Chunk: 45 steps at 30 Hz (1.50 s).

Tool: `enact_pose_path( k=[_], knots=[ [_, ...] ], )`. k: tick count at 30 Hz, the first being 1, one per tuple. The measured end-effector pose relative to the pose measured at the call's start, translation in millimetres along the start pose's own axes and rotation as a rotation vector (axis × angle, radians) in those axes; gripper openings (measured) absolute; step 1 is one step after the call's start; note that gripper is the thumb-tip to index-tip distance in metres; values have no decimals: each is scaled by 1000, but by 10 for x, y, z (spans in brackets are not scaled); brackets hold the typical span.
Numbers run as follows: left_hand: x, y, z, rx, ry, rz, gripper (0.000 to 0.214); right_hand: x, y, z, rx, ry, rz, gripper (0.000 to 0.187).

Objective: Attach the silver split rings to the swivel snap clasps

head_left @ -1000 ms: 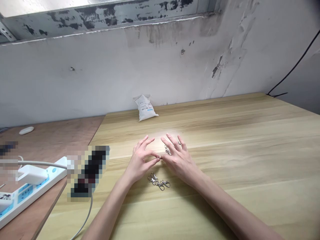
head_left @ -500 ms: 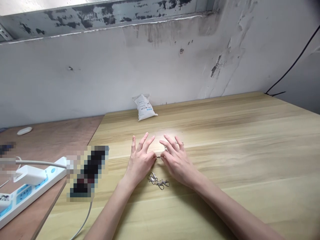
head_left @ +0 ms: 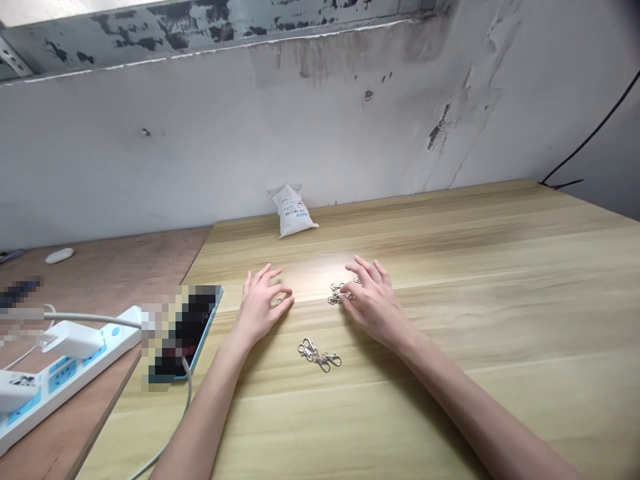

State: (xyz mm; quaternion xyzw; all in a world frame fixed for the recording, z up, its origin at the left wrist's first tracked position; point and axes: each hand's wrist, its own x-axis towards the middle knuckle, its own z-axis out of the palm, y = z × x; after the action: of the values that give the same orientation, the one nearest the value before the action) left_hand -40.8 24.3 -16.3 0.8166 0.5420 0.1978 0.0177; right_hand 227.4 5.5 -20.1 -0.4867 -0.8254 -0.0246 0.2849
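Observation:
My left hand (head_left: 260, 305) rests on the light wooden table (head_left: 450, 267), its thumb and forefinger pinched on a small metal ring (head_left: 279, 301). A hand's width to the right, my right hand (head_left: 374, 301) lies with fingers spread. Its fingertips touch a little heap of silver rings and clasps (head_left: 337, 293). Nearer to me, between my forearms, lies a second small cluster of silver lobster clasps (head_left: 319, 355), touched by neither hand.
A small white pouch (head_left: 292, 211) leans by the wall at the table's back edge. At the left lie a phone with a cable (head_left: 187, 327) and a white-and-blue power strip (head_left: 60, 363) on a darker brown table (head_left: 100, 267). A black cable (head_left: 590, 133) runs down the wall at right.
My hands were together, fingertips meeting on a small piece. They have moved apart: the left slid left with the ring, and the right went right onto the heap.

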Motion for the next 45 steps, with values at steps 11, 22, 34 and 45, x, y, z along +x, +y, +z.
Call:
enact_pose_path(
  k=[11, 22, 34, 45],
  knots=[
    [-1, -105, -54, -6, -49, 12, 14, -125, -318, -199, 307, -383, -317, 11],
    [-42, -248, -215, 7, -63, 10, 17, -110, -283, -87, 220, -319, -261, 17],
    [-30, -149, -176, -3, -92, -36, 19, -103, -315, -82, 231, -323, -247, 12],
    [-13, -93, -64, 17, -41, -42, 20, -63, -176, -162, 264, -411, -210, 12]
  ],
)
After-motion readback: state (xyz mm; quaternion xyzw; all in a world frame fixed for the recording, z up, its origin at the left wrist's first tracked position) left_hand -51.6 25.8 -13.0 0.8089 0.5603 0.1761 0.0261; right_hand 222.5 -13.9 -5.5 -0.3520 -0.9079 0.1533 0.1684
